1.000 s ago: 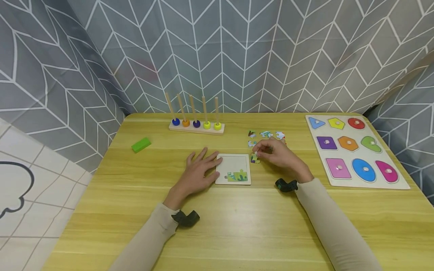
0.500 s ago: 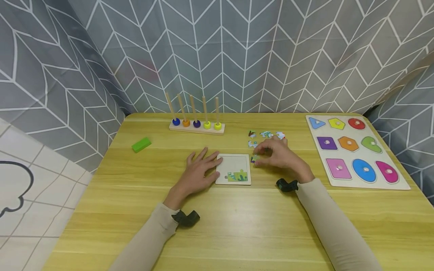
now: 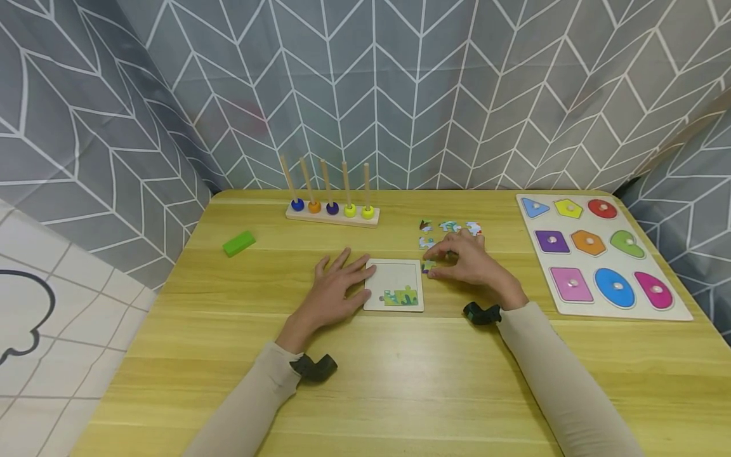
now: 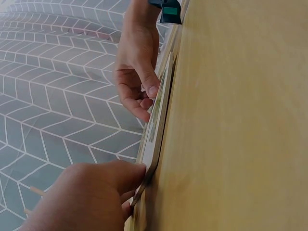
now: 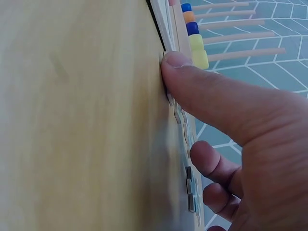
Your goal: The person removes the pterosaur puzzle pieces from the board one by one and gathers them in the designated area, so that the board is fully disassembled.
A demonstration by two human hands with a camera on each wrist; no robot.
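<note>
A square puzzle tray [image 3: 394, 276] lies on the table, with joined green puzzle pieces [image 3: 401, 297] along its lower right. My left hand [image 3: 334, 292] rests beside it, fingers spread, thumb and index fingertips over its left border; the left wrist view also has this thumb [image 4: 132, 174] at the tray edge. Just right of the tray, my right hand [image 3: 465, 259] holds a small green and purple puzzle piece [image 3: 428, 266] between thumb and index finger. Seen from the right wrist, the thumb tip [image 5: 177, 60] is at the piece's edge; the index finger is mostly hidden.
Several loose puzzle pieces [image 3: 448, 226] lie behind the right hand. A peg stand [image 3: 334, 216] with coloured beads is at the back, a green block [image 3: 238, 244] at the left. The shape board [image 3: 599, 254] occupies the right side; a patterned curtain [image 3: 394, 95] hangs behind the table.
The right thumb and index finger have spread from one corner of the piece to its opposite edges, and the piece has turned slightly. The left hand and tray have stayed put.
</note>
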